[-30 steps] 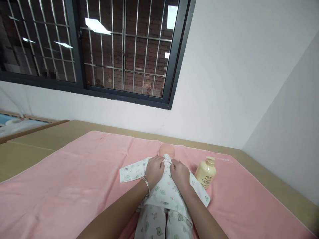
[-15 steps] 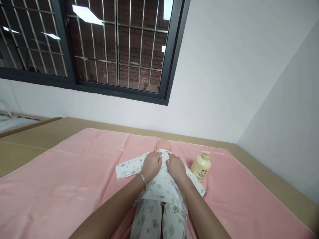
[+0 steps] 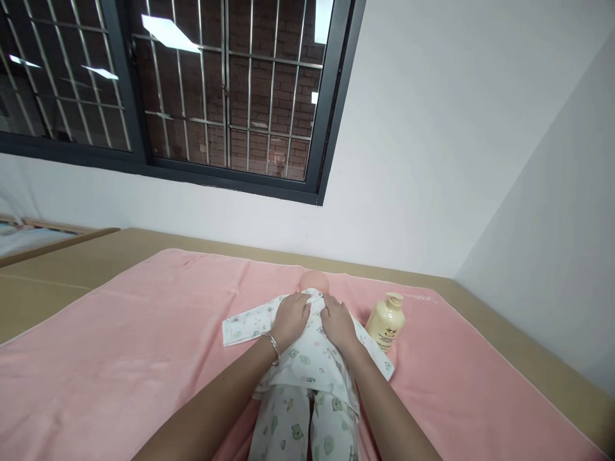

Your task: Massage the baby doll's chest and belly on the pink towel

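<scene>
A baby doll [image 3: 307,368] lies lengthwise in front of me, dressed in a white top and white trousers [image 3: 287,419] with small green bear prints. Its smooth head [image 3: 314,282] points away from me; the face cannot be made out. My left hand [image 3: 292,318] rests flat on the left side of the upper body, fingers stretched toward the shoulder, a silver bangle at the wrist. On the opposite side my right hand [image 3: 337,322] lies the same way. The long sleeves spread outward, the left sleeve [image 3: 248,325] flat on the blanket.
A pale yellow pump bottle [image 3: 385,323] stands beside the doll's right sleeve. Under everything is a pink blanket [image 3: 158,326] on a tan padded surface [image 3: 62,266]. A white wall [image 3: 398,192] and a barred window [image 3: 225,96] rise behind it.
The whole view has shifted very slightly. Both hands stay on the doll's upper body, and the doll and bottle keep their places.
</scene>
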`<state>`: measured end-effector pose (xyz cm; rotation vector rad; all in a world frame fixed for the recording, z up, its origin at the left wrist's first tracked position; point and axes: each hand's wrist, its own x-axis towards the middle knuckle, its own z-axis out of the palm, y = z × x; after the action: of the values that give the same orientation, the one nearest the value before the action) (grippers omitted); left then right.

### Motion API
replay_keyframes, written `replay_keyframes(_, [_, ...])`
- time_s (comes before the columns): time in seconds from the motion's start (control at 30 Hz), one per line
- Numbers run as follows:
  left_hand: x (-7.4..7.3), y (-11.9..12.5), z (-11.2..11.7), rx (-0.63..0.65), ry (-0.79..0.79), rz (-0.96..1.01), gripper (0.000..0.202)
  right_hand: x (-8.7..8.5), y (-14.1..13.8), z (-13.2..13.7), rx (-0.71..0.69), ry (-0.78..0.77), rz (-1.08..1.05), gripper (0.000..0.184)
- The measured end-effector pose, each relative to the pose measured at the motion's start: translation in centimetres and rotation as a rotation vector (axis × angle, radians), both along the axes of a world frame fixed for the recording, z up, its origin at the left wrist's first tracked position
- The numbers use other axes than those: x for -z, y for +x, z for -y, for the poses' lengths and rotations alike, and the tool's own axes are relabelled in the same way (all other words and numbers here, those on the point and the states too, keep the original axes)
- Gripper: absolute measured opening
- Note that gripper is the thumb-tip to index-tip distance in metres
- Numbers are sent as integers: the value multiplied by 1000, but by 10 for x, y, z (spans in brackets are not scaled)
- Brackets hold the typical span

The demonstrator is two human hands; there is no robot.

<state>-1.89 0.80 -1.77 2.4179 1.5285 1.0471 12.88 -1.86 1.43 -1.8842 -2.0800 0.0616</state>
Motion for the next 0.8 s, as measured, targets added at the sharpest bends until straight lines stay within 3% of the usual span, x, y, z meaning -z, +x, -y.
replay_keyframes(0.1, [3, 1, 3, 46, 44, 67, 32, -2, -6, 7, 58, 25, 11, 42])
replay_keyframes(0.2, [8, 3, 8, -20, 75, 118, 30, -1, -12, 14, 140, 63, 29, 36])
replay_keyframes(0.33, [12, 4, 8, -134, 69, 171, 26, 2, -13, 15, 172, 83, -8, 41])
replay_keyframes(0.8, [14, 4, 3, -168, -46, 150, 38, 7, -4, 12, 173, 66, -102, 49])
